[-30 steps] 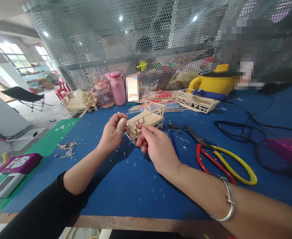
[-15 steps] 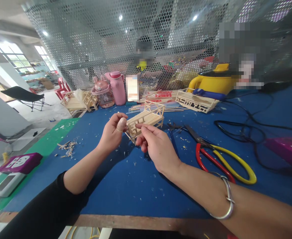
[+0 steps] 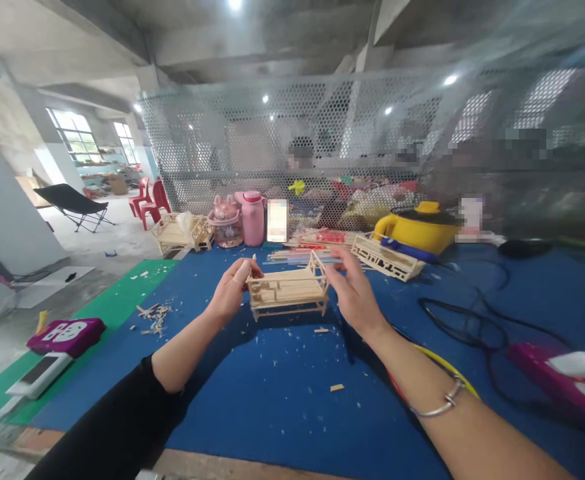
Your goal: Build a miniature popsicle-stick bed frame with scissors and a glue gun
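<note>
A small wooden-stick model [image 3: 292, 293], shaped like a railed bench or bed, is between my two hands above the blue table. My left hand [image 3: 231, 288] is closed on its left end, with a pale covering on the thumb. At the model's right end, my right hand [image 3: 356, 293] has its thumb and fingers around the corner post. The right fingertips are partly hidden behind the post. Behind my right forearm, the yellow-handled cutters [image 3: 447, 367] are mostly covered.
Similar stick models stand at the back left [image 3: 182, 233] and back right [image 3: 387, 259]. A pink bottle [image 3: 253, 220], bundled sticks [image 3: 317, 239] and a yellow pot [image 3: 417, 230] line the mesh screen [image 3: 212, 147]. Wood scraps [image 3: 155, 317] lie left; black cables [image 3: 452, 327] lie right.
The model has turned so its long side faces me. My right hand has moved from its front to its right end. A small wood strip now shows on the table; the view has tilted up.
</note>
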`<state>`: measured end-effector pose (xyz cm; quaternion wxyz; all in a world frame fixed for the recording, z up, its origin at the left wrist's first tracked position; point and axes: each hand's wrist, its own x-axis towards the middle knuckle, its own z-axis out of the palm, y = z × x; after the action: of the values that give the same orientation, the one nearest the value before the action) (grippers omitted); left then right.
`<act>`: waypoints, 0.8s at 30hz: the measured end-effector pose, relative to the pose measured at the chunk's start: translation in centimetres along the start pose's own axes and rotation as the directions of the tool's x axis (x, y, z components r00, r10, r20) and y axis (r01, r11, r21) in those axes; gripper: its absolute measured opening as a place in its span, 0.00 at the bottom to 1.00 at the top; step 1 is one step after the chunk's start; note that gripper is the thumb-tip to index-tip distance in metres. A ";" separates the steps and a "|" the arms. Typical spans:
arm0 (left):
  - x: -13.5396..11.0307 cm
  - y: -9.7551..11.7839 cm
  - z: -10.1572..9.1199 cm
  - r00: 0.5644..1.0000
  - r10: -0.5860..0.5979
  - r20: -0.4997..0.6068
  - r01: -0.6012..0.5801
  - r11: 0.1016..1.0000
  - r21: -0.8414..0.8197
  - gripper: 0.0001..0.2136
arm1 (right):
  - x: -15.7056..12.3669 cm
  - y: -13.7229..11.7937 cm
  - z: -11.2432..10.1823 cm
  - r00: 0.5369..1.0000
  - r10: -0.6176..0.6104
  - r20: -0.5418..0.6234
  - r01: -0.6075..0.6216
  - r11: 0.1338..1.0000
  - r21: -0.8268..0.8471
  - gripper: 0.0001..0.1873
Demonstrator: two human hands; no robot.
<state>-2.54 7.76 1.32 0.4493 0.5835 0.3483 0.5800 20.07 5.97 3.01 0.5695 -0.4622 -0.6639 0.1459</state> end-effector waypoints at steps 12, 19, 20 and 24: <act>0.0 -1.7 -2.6 0.950 -0.048 -0.310 0.092 0.988 0.128 0.21 | -0.5 -1.6 -1.9 0.989 0.046 -0.143 -0.047 0.999 -0.004 0.13; -0.3 -1.3 -4.1 0.930 0.042 -0.365 0.068 0.957 0.283 0.21 | -0.7 -1.3 -11.2 0.962 0.050 -0.267 -0.142 0.930 -0.339 0.18; -0.3 -1.3 -4.4 0.916 0.060 -0.398 0.072 0.948 0.310 0.21 | -1.1 -1.2 -12.2 0.970 0.056 -0.238 -0.151 0.902 -0.405 0.13; -0.3 -1.6 -5.4 0.876 0.109 -0.470 0.109 0.904 0.412 0.19 | -3.4 -0.9 -13.5 0.995 0.101 -0.002 -0.088 0.857 -0.509 0.29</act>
<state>-7.77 8.76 -0.71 0.2096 0.5043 0.5674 0.6163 31.43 -1.68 5.76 0.4115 -0.6260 -0.6624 -0.0006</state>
